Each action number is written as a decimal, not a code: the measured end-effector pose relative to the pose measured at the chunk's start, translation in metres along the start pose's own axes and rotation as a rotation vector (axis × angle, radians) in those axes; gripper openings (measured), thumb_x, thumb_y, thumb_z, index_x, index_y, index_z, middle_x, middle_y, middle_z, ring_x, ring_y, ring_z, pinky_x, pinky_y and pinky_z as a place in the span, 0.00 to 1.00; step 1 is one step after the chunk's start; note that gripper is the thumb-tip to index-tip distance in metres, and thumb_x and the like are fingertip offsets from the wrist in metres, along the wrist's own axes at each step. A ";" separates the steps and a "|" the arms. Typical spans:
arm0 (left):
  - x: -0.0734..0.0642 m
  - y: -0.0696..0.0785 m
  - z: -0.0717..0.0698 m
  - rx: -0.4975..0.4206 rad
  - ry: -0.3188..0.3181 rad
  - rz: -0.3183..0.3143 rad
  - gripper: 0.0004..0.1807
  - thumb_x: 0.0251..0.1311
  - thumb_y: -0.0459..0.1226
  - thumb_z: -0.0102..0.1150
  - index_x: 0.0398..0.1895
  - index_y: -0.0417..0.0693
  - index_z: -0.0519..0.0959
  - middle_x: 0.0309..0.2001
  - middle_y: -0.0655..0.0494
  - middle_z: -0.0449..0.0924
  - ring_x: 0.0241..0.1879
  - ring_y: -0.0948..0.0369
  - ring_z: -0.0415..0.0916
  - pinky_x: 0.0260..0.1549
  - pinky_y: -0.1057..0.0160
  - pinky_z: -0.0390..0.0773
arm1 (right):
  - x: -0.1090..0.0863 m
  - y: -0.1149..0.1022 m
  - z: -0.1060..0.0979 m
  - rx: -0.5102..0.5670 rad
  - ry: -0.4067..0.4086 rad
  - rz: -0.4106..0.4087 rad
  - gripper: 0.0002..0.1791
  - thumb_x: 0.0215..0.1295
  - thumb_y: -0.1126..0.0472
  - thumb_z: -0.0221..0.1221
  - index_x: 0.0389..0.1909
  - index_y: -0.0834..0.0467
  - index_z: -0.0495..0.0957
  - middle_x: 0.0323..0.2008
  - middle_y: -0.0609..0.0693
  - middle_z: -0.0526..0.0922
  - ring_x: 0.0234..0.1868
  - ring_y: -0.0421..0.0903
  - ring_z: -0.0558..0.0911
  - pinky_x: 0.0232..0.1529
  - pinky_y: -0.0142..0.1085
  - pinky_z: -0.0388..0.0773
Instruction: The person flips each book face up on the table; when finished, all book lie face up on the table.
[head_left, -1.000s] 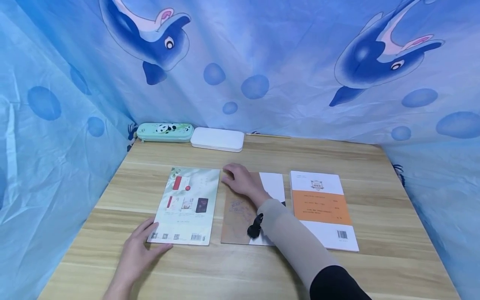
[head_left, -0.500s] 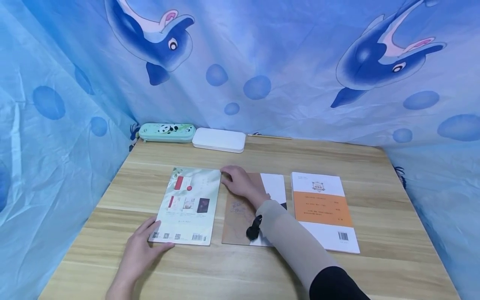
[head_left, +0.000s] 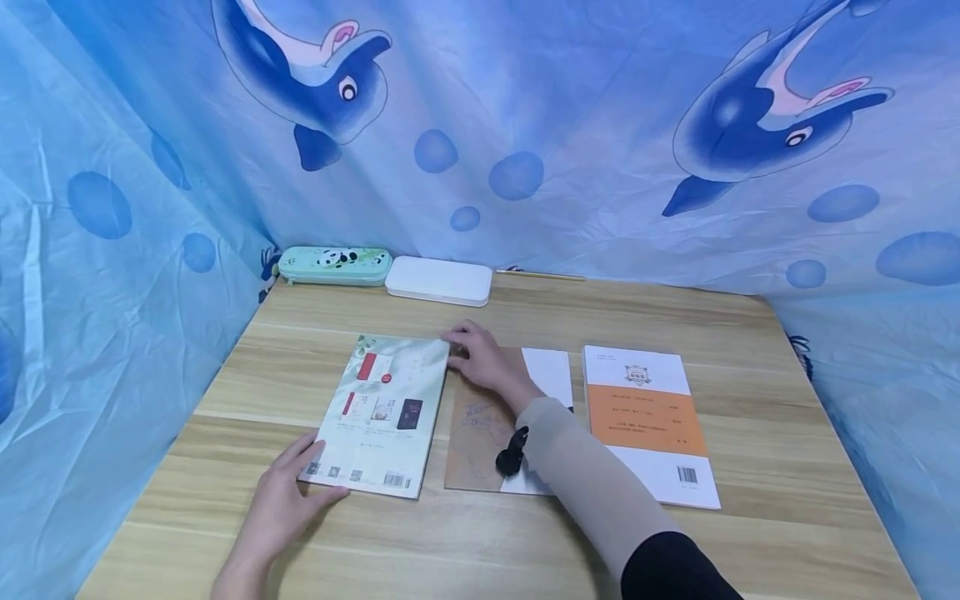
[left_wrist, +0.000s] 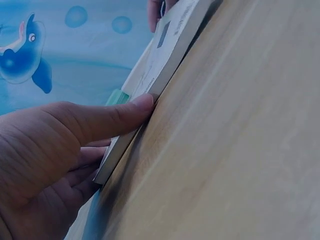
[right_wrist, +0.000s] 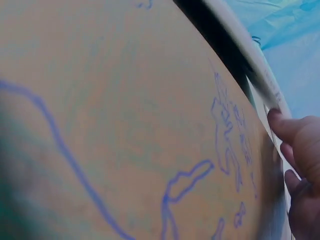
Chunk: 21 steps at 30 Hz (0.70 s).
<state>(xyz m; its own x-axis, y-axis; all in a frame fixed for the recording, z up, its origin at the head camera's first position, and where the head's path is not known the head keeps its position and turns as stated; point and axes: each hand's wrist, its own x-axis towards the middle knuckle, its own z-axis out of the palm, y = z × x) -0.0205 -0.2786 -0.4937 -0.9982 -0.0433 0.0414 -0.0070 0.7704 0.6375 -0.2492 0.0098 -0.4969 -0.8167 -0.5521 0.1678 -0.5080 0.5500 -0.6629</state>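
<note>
A pale green book [head_left: 390,454] with printed pictures and a barcode lies on the left of the table, its right side tilted up a little. My left hand [head_left: 277,500] holds its near left corner, thumb [left_wrist: 142,103] against the near edge and fingers round the left side. At the far right corner, my right hand [head_left: 482,360] pinches the same book. Under my right forearm lies a brown and white book [head_left: 468,458], partly covered by it; blue pen scribbles mark its brown cover [right_wrist: 125,125] in the right wrist view.
To the right lies a white book with an orange band [head_left: 645,417]. Along the back edge sit a green panda pencil case [head_left: 335,267], a white flat box [head_left: 438,281] and a thin stick [head_left: 543,274]. A blue dolphin-print curtain [head_left: 592,108] hangs behind.
My right hand has reached the green book's far right corner from beside it. That side of the book has risen slightly and shifted right. My left hand has stayed at its corner.
</note>
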 end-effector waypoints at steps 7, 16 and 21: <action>-0.003 -0.002 -0.002 -0.048 -0.032 -0.013 0.54 0.39 0.47 0.84 0.67 0.25 0.68 0.74 0.32 0.58 0.70 0.31 0.56 0.66 0.34 0.61 | 0.001 0.005 -0.010 0.024 0.008 -0.125 0.23 0.63 0.59 0.70 0.58 0.61 0.82 0.55 0.54 0.82 0.59 0.50 0.79 0.65 0.40 0.74; -0.008 -0.005 -0.002 -0.052 0.009 0.062 0.47 0.42 0.44 0.82 0.65 0.33 0.73 0.73 0.37 0.63 0.69 0.34 0.61 0.71 0.67 0.59 | 0.003 0.003 -0.017 0.190 0.088 -0.170 0.20 0.58 0.64 0.72 0.51 0.66 0.84 0.49 0.59 0.87 0.50 0.51 0.85 0.55 0.34 0.81; -0.009 -0.005 0.000 -0.039 0.099 0.120 0.34 0.48 0.24 0.74 0.62 0.30 0.76 0.69 0.36 0.69 0.65 0.35 0.69 0.58 0.91 0.48 | 0.003 -0.002 -0.018 0.281 0.100 -0.136 0.18 0.59 0.65 0.71 0.50 0.66 0.84 0.47 0.58 0.88 0.45 0.48 0.87 0.48 0.31 0.84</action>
<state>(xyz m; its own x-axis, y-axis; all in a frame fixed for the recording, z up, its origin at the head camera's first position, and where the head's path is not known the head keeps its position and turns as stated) -0.0110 -0.2823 -0.4972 -0.9809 -0.0162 0.1938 0.1166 0.7485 0.6528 -0.2554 0.0186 -0.4821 -0.7768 -0.5363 0.3302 -0.5302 0.2738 -0.8025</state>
